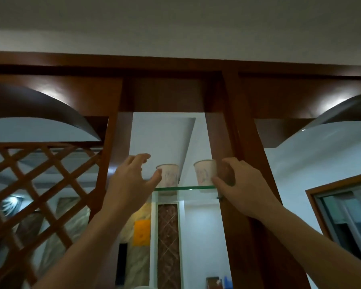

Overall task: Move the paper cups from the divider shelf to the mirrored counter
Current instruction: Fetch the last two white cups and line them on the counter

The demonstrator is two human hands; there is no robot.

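Our left hand (131, 180) is spread and released, with its thumb right at the left side of the left paper cup (169, 174). Both cups stand upright on the glass divider shelf (183, 187). Our right hand (238, 184) curls beside the right paper cup (204, 173), thumb touching it. We cannot tell whether it has a full grasp.

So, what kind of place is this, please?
Probably a home, at a wooden room divider: it has a lattice panel and a glass shelf with paper cups, and a framed window shows on the right.
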